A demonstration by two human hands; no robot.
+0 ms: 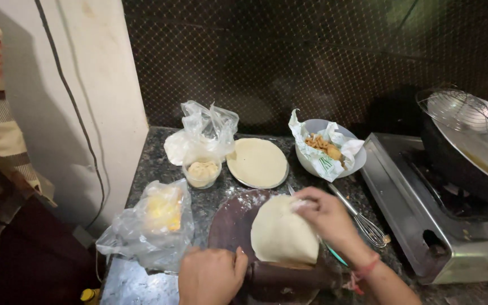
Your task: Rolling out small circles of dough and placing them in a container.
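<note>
Dough point(282, 236) lies on round board point(230, 223); right hand point(326, 213) pinches its floury edge, left hand point(211, 275) grips rolling pin point(289, 278). Lifting gently, 2-handed, likely prevents tearing.

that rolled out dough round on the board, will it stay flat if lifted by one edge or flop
Probably flop: the dough round looks thin, and its edge already bends where the right hand lifts it. It may stretch or tear if held by one spot. The flour dusting on the round board suggests it should peel off without sticking.
</note>
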